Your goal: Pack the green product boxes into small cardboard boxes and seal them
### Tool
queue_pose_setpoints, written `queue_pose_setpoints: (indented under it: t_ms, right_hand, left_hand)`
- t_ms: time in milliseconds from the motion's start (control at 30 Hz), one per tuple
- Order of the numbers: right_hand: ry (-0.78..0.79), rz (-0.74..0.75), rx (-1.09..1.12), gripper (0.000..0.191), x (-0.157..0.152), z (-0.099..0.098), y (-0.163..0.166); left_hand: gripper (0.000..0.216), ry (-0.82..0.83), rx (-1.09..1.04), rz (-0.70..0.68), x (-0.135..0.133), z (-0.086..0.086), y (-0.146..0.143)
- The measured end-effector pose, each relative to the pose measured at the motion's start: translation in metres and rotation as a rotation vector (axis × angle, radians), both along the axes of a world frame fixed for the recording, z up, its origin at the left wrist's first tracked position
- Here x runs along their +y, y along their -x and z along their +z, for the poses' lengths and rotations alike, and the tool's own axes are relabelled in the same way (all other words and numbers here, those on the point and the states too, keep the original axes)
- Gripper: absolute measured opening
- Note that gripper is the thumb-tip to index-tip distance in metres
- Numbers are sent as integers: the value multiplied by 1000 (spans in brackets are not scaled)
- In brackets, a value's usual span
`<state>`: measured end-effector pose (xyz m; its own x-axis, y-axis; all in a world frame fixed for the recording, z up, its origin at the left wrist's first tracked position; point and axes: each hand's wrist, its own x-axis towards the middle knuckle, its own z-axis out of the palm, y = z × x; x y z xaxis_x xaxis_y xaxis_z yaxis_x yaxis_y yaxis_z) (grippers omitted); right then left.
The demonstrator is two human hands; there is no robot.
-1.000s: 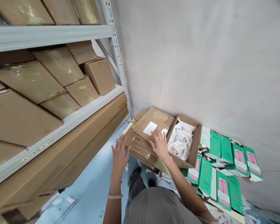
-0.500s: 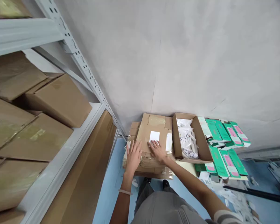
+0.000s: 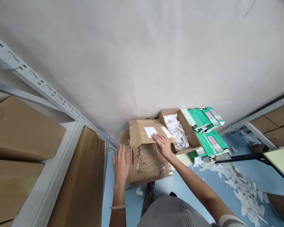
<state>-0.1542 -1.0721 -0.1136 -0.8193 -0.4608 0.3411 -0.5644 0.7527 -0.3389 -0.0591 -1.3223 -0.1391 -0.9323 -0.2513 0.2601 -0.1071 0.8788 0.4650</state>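
Observation:
A flattened cardboard box [image 3: 140,134] with a white label [image 3: 150,131] lies tilted on top of a stack of folded cardboard [image 3: 153,160], its near edge raised. My right hand [image 3: 163,145] holds that near edge by the label, fingers on top; the thumb is hidden. My left hand [image 3: 121,165] is open with fingers stretched, at the left side of the stack; I cannot tell whether it touches the cardboard. Just right of the stack, an open carton [image 3: 191,138] contains crumpled white paper [image 3: 177,130].
Several green boxes [image 3: 204,143] with pink panels stand right of the carton. White paper scraps [image 3: 241,186] litter the blue floor [image 3: 217,201]. A metal shelf [image 3: 61,151] with cartons [image 3: 26,126] runs along the left. A pale wall [image 3: 137,63] rises behind; a table [image 3: 280,160] is at right.
The top flattened box has tilted up along its near edge, baring the folded cardboard below. My left hand has moved off its top to the stack's left side. The view has shifted right.

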Motion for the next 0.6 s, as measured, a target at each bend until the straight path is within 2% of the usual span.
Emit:
queue_pose_setpoints:
  t_ms: [133, 267, 367, 433, 600]
  right_hand:
    - [308, -128, 72, 50, 39, 51, -37]
    - [676, -423, 115, 32, 99, 84, -89]
    - [945, -693, 89, 29, 151, 95, -128]
    - [1090, -811, 83, 32, 186, 99, -150]
    - [1280, -882, 125, 41, 261, 103, -194]
  left_hand:
    - [55, -35, 60, 29, 11, 17, 9]
    - [57, -40, 120, -56, 55, 38, 21]
    - [56, -49, 180, -175, 109, 51, 27]
    - [55, -63, 200, -245, 152, 57, 29]
    - [56, -55, 169, -420, 263, 69, 17]
